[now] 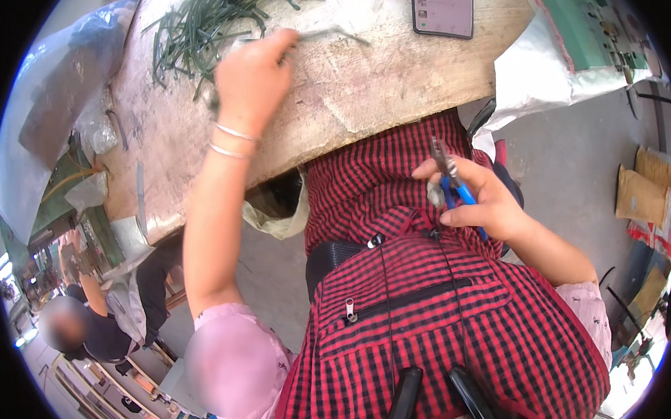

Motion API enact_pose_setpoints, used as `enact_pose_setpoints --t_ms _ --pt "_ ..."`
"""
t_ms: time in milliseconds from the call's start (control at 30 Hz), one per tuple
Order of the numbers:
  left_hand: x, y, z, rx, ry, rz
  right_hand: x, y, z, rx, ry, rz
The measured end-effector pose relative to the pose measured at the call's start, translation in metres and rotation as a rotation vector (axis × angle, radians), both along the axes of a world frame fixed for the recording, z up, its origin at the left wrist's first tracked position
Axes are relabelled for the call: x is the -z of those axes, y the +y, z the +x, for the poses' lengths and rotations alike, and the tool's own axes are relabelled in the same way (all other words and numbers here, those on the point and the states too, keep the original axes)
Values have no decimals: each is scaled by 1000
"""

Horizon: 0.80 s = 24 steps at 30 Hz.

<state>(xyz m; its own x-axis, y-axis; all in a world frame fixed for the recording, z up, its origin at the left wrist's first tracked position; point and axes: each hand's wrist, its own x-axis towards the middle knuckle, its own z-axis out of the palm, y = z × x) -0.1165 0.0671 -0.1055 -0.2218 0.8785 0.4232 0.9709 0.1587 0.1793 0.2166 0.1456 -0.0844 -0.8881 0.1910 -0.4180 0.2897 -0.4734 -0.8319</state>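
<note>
Over the wooden table, my left hand (256, 74) is closed, its fingers curled and a little blurred. A thin dark green strip (347, 36) runs out to the right from its fingertips. Just beyond and to the left of that hand lies a loose pile of green strips (193, 36). My right hand (485, 199) is closed around small pliers with blue handles (463, 193), held above my lap. Their metal jaws point up, away from me, and look slightly parted. Something small and pale shows by the right fingers, too blurred to name.
A phone (443, 8) lies on the wooden table (390, 80) at the far right. Clear plastic sheeting (82, 63) covers the left side. Beside the table on the right stands a green machine surface (589, 19). Another person (93, 325) sits at the left.
</note>
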Motion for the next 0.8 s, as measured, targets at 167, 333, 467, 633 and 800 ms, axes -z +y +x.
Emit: enact_pose_setpoints --t_ms 167,333,467,633,800 --pt "-13 1 43 62 -95 110 10 -17 16 -12 -59 -370" --pt "-71 -32 71 -175 -841 348 12 8 3 -267 24 -188" --pt "-84 -56 122 -74 -1382 140 34 16 -11 -37 -285 -345" --pt "-66 -81 139 -140 -1841 63 -23 8 -22 -56 6 821" --pt "-81 -80 137 -212 -1892 49 -44 10 -36 -89 76 1345"
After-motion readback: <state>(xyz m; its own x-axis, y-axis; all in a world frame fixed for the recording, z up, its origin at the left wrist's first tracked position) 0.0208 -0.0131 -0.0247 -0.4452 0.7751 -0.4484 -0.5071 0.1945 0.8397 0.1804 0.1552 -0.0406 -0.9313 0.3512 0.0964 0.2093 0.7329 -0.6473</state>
